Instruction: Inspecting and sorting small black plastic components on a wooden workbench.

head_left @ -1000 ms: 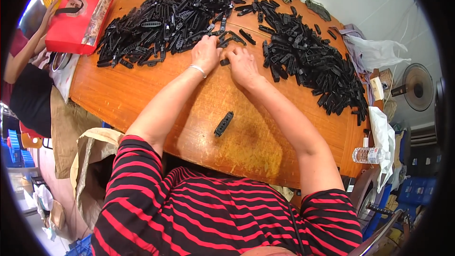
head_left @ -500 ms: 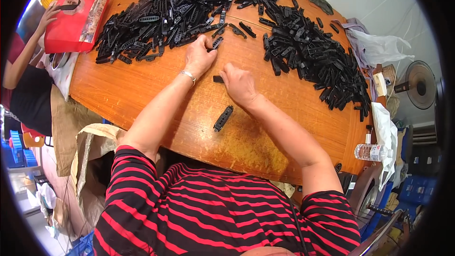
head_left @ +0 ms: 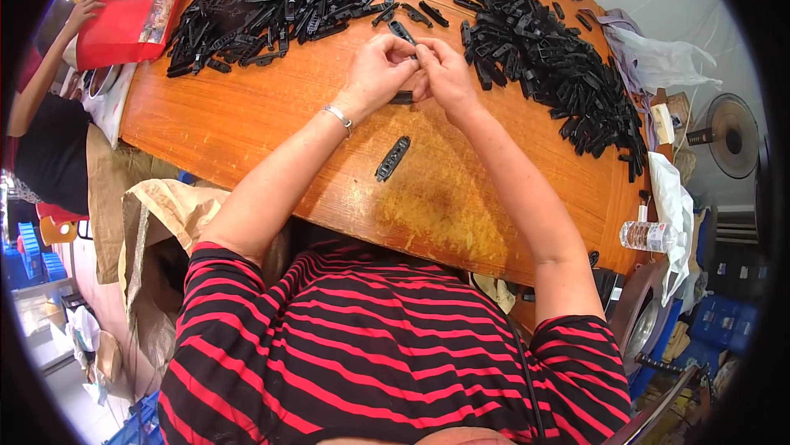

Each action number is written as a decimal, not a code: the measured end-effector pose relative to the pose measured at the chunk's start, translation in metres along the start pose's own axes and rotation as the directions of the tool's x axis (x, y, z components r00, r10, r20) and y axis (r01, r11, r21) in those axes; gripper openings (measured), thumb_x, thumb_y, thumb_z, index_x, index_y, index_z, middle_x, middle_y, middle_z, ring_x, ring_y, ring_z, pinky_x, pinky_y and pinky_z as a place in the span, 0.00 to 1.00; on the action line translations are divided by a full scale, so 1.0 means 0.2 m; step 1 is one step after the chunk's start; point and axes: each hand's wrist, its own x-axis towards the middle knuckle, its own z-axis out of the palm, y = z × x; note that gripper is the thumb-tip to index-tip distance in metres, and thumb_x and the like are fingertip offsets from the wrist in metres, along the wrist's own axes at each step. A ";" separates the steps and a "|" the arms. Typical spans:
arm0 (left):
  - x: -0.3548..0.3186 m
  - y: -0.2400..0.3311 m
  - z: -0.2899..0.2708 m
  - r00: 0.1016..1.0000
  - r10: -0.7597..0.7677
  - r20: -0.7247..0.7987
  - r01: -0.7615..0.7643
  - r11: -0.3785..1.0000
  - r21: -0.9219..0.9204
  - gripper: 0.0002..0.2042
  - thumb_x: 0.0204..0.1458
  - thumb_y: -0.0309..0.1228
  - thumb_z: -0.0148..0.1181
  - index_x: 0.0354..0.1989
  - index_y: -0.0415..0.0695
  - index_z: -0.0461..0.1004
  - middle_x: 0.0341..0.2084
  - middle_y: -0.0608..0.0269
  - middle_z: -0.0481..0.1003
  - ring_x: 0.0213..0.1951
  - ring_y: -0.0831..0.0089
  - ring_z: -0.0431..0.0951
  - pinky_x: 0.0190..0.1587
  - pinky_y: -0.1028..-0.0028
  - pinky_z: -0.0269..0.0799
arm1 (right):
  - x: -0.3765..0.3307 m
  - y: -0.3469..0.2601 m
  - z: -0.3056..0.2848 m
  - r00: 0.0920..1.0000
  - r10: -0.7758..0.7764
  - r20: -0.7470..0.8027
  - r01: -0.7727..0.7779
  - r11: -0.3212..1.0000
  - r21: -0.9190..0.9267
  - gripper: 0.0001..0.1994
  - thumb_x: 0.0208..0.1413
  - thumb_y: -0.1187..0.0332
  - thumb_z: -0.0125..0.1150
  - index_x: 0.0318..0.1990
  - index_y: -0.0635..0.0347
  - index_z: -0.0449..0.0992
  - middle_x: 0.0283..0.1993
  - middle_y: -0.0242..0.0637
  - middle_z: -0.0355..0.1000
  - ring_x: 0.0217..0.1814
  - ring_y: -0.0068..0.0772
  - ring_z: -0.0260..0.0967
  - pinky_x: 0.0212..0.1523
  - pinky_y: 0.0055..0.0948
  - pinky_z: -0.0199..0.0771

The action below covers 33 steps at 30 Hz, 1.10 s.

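Note:
In front of me, over the table, my left hand [head_left: 380, 73] and my right hand [head_left: 445, 74] meet, fingers closed around a slim black plastic part [head_left: 401, 31]. Its far end sticks out past the fingertips; the near end is hidden by them. Another dark piece [head_left: 401, 97] shows just below the fingers; I cannot tell whether it lies on the table or is held by the right hand. Nearer to me, a single black slotted plastic part [head_left: 392, 158] lies on the wood.
A large heap of black parts [head_left: 271, 13] spreads at the far left of the wooden table [head_left: 247, 136], another heap [head_left: 543, 58] at the right. A plastic bottle [head_left: 650, 237] stands by the right edge. At left, a person's hand [head_left: 86, 7] is by a red bag [head_left: 123, 33].
My hands, apart before, have come together at the part that my left hand held. The right hand has moved farther from me. The whole view has tilted, shifting the table upward in the picture.

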 end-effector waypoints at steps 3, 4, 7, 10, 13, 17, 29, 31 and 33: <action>-0.01 0.04 0.01 1.000 0.007 0.025 -0.005 0.998 -0.064 0.10 0.47 0.29 0.64 0.34 0.37 0.75 0.29 0.63 0.77 0.30 0.80 0.77 0.34 0.78 0.74 | 0.02 0.01 -0.05 0.998 0.008 -0.059 0.001 0.990 0.139 0.10 0.63 0.66 0.53 0.45 0.61 0.74 0.25 0.28 0.71 0.18 0.16 0.64 0.19 0.17 0.67; -0.01 0.05 0.00 0.999 0.000 0.038 0.004 0.995 -0.099 0.11 0.47 0.29 0.64 0.37 0.37 0.74 0.28 0.63 0.76 0.29 0.79 0.76 0.33 0.78 0.74 | 0.02 0.02 -0.08 0.998 0.007 -0.058 0.001 0.990 0.139 0.10 0.63 0.66 0.53 0.45 0.61 0.74 0.25 0.28 0.71 0.18 0.16 0.64 0.19 0.17 0.67; -0.01 0.00 -0.07 0.986 -0.142 -0.087 0.128 0.980 -0.149 0.15 0.48 0.31 0.65 0.42 0.38 0.71 0.26 0.63 0.75 0.28 0.79 0.76 0.30 0.78 0.73 | 0.00 -0.01 -0.10 0.997 0.074 -0.010 -0.074 0.997 0.025 0.09 0.61 0.66 0.56 0.41 0.62 0.75 0.25 0.29 0.72 0.18 0.15 0.64 0.19 0.17 0.67; -0.04 -0.02 -0.12 0.969 -0.241 -0.045 0.236 0.966 -0.106 0.18 0.48 0.32 0.66 0.44 0.38 0.68 0.25 0.64 0.73 0.26 0.79 0.75 0.27 0.79 0.72 | -0.02 0.01 -0.15 0.982 0.162 0.100 -0.155 0.985 -0.077 0.09 0.61 0.65 0.57 0.39 0.63 0.75 0.24 0.29 0.72 0.17 0.15 0.64 0.19 0.17 0.67; -0.08 -0.02 -0.15 0.928 -0.355 0.113 0.371 0.907 -0.201 0.13 0.49 0.31 0.66 0.37 0.38 0.71 0.24 0.65 0.74 0.24 0.81 0.73 0.24 0.81 0.70 | -0.03 0.05 -0.15 0.967 0.225 0.122 -0.210 0.969 -0.130 0.09 0.62 0.65 0.56 0.37 0.63 0.73 0.24 0.31 0.72 0.16 0.17 0.65 0.17 0.21 0.70; -0.10 -0.05 -0.15 0.882 -0.438 0.171 0.462 0.876 -0.137 0.07 0.49 0.28 0.65 0.29 0.39 0.73 0.21 0.66 0.74 0.20 0.82 0.71 0.22 0.82 0.67 | -0.04 0.07 -0.12 0.945 0.301 0.132 -0.271 0.940 -0.205 0.09 0.61 0.66 0.56 0.36 0.65 0.70 0.22 0.33 0.72 0.15 0.18 0.64 0.16 0.25 0.71; -0.10 -0.13 -0.11 0.915 -0.396 0.082 0.386 0.916 0.108 0.09 0.47 0.29 0.67 0.28 0.39 0.73 0.21 0.64 0.74 0.20 0.79 0.72 0.23 0.78 0.67 | -0.01 0.11 -0.11 0.942 0.313 0.118 -0.262 0.910 -0.320 0.09 0.61 0.68 0.57 0.35 0.65 0.68 0.20 0.35 0.71 0.14 0.20 0.64 0.15 0.24 0.68; -0.12 -0.12 -0.11 0.893 -0.437 0.108 0.426 0.898 0.114 0.09 0.48 0.30 0.67 0.29 0.39 0.73 0.20 0.64 0.74 0.20 0.79 0.72 0.22 0.78 0.67 | -0.01 0.10 -0.12 0.936 0.329 0.124 -0.275 0.904 -0.328 0.09 0.60 0.68 0.57 0.34 0.65 0.68 0.20 0.35 0.70 0.14 0.20 0.64 0.14 0.24 0.68; -0.10 -0.11 -0.12 0.870 -0.474 0.133 0.461 0.879 0.120 0.09 0.48 0.30 0.66 0.29 0.39 0.73 0.19 0.64 0.74 0.20 0.79 0.72 0.22 0.77 0.67 | 0.01 0.08 -0.12 0.904 0.402 0.146 -0.326 0.869 -0.373 0.09 0.60 0.69 0.57 0.34 0.65 0.67 0.19 0.36 0.70 0.13 0.21 0.64 0.14 0.25 0.67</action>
